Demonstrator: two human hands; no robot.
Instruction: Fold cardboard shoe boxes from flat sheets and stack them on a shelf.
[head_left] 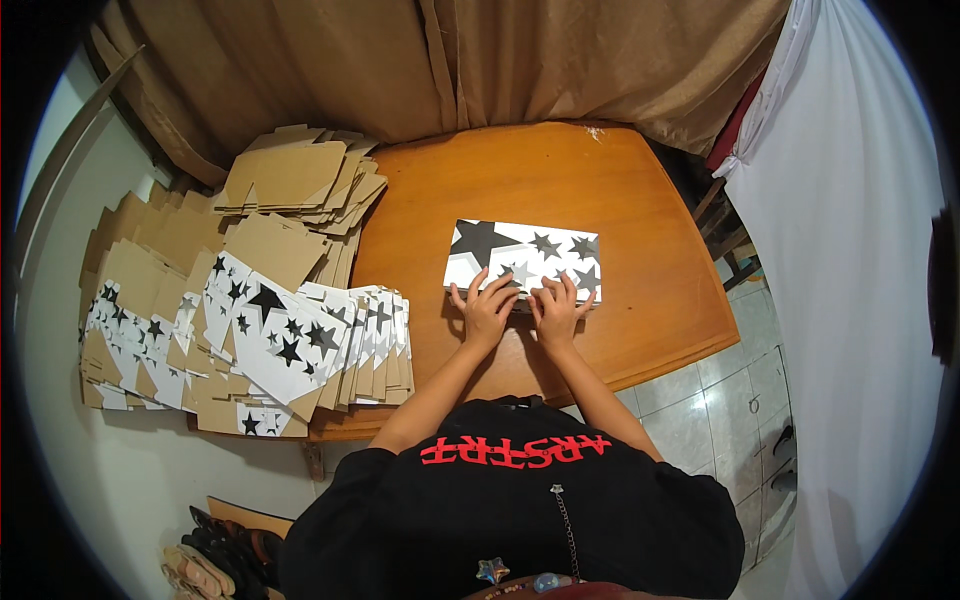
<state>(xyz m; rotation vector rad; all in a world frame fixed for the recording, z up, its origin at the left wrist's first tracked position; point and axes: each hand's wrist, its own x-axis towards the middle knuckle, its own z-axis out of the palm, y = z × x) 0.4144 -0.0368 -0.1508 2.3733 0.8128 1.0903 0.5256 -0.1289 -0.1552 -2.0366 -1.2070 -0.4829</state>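
Box (527,254): judged near-formed
Left hand (484,314): spread, laid on its 7 o'clock
Right hand (556,315): likewise, 5 o'clock
Blanks (272,330): unassembled, 9 o'clock

A person (400,520) in a black shirt (640,510) rests the left hand (485,318) and right hand (556,318), fingers spread, along the near edge of a star-printed white box (555,230) on a wooden table (640,190). Flat cartons (285,175), some star-printed, lie heaped at left. A brown curtain (560,60) hangs beyond, a white cloth (840,250) at right.
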